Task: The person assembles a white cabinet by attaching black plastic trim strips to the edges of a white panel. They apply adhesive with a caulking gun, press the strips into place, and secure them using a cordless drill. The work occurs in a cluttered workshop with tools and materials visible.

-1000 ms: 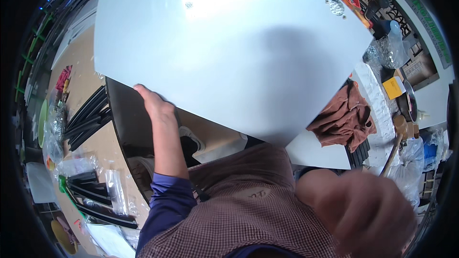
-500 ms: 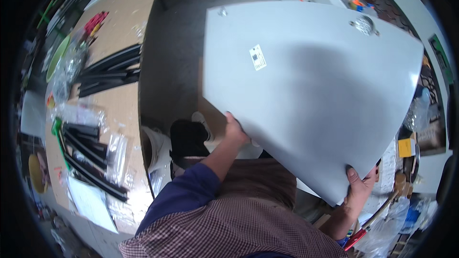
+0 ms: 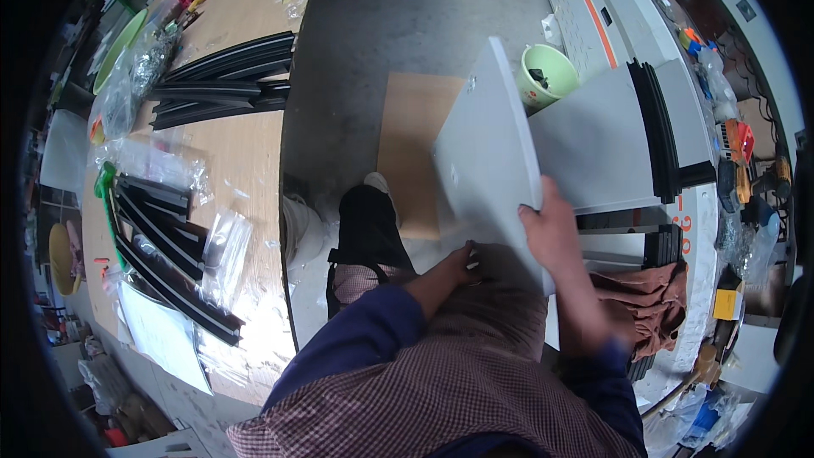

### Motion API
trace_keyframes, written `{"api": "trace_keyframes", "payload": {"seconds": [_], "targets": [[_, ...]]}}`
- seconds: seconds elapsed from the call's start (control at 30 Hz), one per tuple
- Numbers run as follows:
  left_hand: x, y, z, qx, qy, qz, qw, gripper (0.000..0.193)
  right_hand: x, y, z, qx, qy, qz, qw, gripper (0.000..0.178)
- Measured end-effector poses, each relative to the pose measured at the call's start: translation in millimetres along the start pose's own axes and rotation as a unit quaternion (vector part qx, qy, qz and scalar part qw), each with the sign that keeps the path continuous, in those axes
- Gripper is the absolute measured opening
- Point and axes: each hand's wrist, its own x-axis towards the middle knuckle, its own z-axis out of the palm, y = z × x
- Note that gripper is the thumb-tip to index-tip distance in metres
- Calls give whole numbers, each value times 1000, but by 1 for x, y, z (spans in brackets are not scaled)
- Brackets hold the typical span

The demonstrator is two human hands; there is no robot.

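A large light-grey flat panel (image 3: 487, 161) stands nearly on edge in front of me, tilted, its lower end against my body. My right hand (image 3: 549, 233) grips the panel's right edge near the bottom. My left hand (image 3: 462, 261) holds the panel's lower left corner close to my waist. Behind the panel, on the right, another grey panel (image 3: 602, 153) lies flat on a workbench with black strips (image 3: 657, 127) on it.
A wooden table (image 3: 246, 153) on the left carries black profile strips (image 3: 220, 76), plastic bags and paper sheets. A green bucket (image 3: 547, 72) and a wooden board (image 3: 411, 144) sit on the grey floor. A brown cloth (image 3: 653, 301) and tools lie at the right.
The panel has swung from lying broad and flat before me to standing nearly on edge. My right hand moved up onto its right edge; my left slid to the lower corner.
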Motion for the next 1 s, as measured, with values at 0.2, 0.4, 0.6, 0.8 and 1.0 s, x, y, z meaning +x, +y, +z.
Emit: {"api": "trace_keyframes", "payload": {"seconds": [0.2, 0.4, 0.6, 0.8, 1.0], "targets": [[-4, 19, -27, 85, -37, -7, 996, 41, 9, 2, 54, -21, -9, 23, 999, 47], [-21, 11, -35, 161, -38, -20, 986, 34, -4, 12, 79, 13, -28, 30, 999, 47], [-80, 24, 4, 536, 90, 252, 801, 30, -13, 23, 90, 55, 24, -7, 998, 55], [-219, 9, 49, 449, -4, 503, 739, 14, -20, 13, 91, 111, 47, -98, 988, 69], [-377, -3, 43, 432, -85, 619, 651, 31, -10, 5, 89, 32, 79, -262, 961, 65]]}}
